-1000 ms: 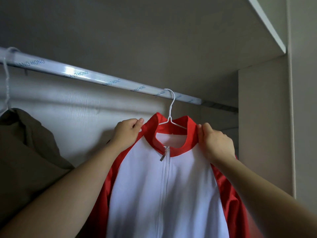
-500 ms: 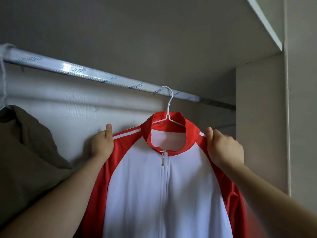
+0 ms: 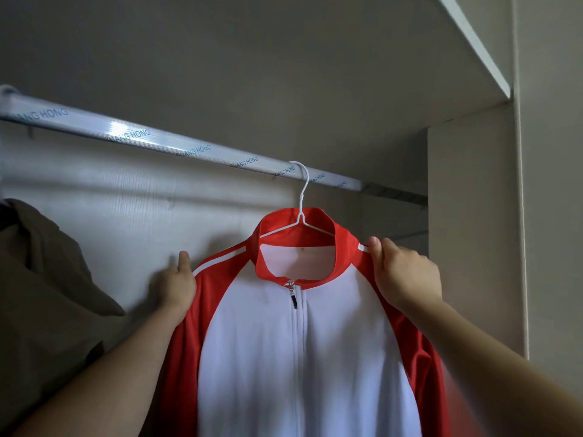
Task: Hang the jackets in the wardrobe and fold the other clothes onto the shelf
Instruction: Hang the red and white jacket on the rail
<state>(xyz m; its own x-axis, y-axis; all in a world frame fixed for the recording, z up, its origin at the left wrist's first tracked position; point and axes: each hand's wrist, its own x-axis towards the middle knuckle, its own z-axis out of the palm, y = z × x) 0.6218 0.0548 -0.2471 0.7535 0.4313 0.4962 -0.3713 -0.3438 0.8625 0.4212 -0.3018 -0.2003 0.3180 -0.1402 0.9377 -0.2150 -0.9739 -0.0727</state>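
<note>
A red and white zip jacket [image 3: 268, 342] hangs on a white wire hanger [image 3: 301, 200], whose hook is over the wardrobe rail [image 3: 164, 143]. My left hand [image 3: 178, 283] grips the jacket's left shoulder at the sleeve seam, thumb pointing up. My right hand [image 3: 403, 272] grips the right shoulder, its thumb on top by the white stripe. The zip is closed up to the red collar.
A dark olive jacket [image 3: 41, 294] hangs at the left end of the rail. The wardrobe's side panel [image 3: 473, 231] stands close on the right. A shelf [image 3: 473, 42] runs overhead, and the back wall is right behind the jackets.
Both hands slid outward from the collar to the jacket's shoulders. The shoulders are now spread over the hanger and the collar stands open.
</note>
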